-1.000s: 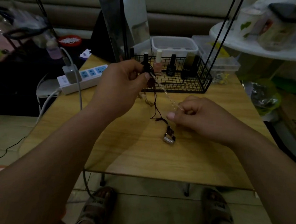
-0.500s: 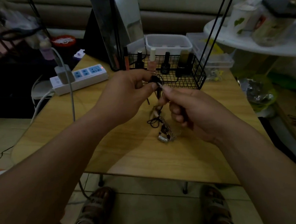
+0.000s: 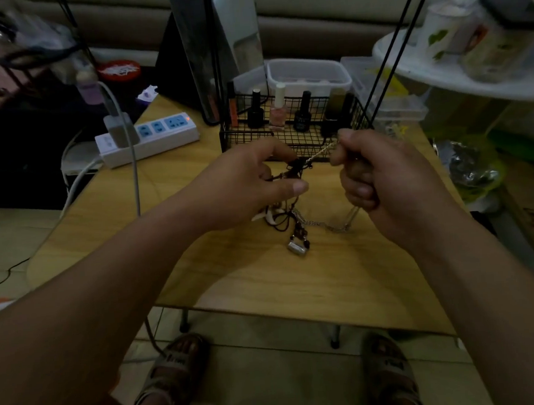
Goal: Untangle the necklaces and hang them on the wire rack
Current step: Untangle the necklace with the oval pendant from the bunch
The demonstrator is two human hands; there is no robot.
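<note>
Necklaces [image 3: 292, 222] lay in a knotted clump on the wooden table [image 3: 265, 281] in the head view, part of it lifted between the two hands and a metal pendant [image 3: 297, 247] resting at its near end. The left hand [image 3: 242, 188] pinched the dark cord [image 3: 295, 168] at the knot between thumb and fingers. The right hand [image 3: 381, 178] was clenched round the silver chain [image 3: 319, 152], which ran taut from the knot up to that fist; a slack loop of it dropped from under the fist onto the table. The main risk, as I judged it, was that pull: drawing the chain sideways against a pinched knot could cinch the tangle tighter or strain a fine link, and the trailing loop could catch the beads near the pendant. The wire rack [image 3: 242, 142] stood just behind the hands, its mesh basket holding nail polish bottles [image 3: 277, 113], its thin rods [image 3: 399, 35] rising out of frame, so where the necklaces would hang could not be seen. The stretched chain sat close to the mesh and might have snagged there. A power strip [image 3: 147, 141] lay to the left and a plastic tub [image 3: 308, 73] stood behind the basket. Dim light made the knot's crossings hard to read.
</note>
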